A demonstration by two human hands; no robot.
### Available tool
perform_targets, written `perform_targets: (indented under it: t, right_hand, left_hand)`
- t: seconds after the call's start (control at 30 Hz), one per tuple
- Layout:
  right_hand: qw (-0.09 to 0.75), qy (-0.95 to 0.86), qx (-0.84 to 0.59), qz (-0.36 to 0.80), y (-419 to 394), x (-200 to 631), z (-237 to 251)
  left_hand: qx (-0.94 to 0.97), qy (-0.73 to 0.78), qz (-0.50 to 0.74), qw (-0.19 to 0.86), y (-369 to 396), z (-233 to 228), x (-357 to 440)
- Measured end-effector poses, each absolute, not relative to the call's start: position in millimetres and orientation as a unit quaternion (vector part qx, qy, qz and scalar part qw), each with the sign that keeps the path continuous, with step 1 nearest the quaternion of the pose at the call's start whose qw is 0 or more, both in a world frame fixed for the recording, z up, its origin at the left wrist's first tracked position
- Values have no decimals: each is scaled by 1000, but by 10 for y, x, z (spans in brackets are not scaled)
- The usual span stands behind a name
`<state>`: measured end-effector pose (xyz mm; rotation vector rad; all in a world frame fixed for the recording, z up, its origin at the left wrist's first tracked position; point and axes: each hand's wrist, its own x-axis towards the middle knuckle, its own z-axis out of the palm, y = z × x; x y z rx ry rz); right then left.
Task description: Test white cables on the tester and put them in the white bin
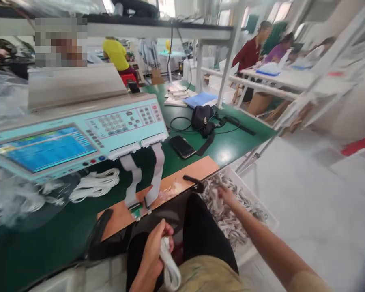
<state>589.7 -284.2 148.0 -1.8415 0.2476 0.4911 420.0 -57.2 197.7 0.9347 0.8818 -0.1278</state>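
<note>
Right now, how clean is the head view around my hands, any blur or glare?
Head view: right hand in the cable bin is motion-smeared; left hand holding the white cable reads sharper; edges are blurred and stretched; daylight glare washes out the floor.

Open floor to the right of the white bin of grey-white cable pieces [240, 211], free for reaching. Bench edge crowded: pale teal tester machine [76, 134], two grey ribbon cables [146, 174] hanging onto the tan wooden board [170, 182]. Black phone [182, 147] and black pouch [202, 118] blocking the green mat [231, 146] beyond.
</note>
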Motion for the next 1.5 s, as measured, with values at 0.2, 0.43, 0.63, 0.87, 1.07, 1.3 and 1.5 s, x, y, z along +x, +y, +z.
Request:
perform_targets:
  t: [0.2, 0.43, 0.63, 0.87, 1.07, 1.3, 1.5]
  right_hand:
    - [572, -92, -776, 248, -2689, 5461, 1572]
    - [545, -304, -718, 307, -1905, 4565, 1797]
    - [570, -311, -670, 361, -1753, 4591, 1734]
    - [612, -305, -646, 339, -1500, 4638, 1819]
    - [634, -290, -643, 317, -1233, 4829, 1943]
    - [642, -185, -666, 333, -960, 4895, 1937]
    - [652, -172, -659, 333, -940, 4940, 1906]
  left_hand:
    - [413, 393, -57, 820, -701, 1927, 4254]
    - [474, 392, -32, 788, -701, 1918, 4135]
    - [553, 333, -52, 762, -567, 1997, 3871]
    - [703, 308, -14, 640, -278, 2078, 3790]
    - [675, 322, 63, 661, 23, 2016, 3883]
    - [531, 331, 54, 778, 37, 2034, 3931]
    - [368, 276, 0, 888, 175, 2078, 3843]
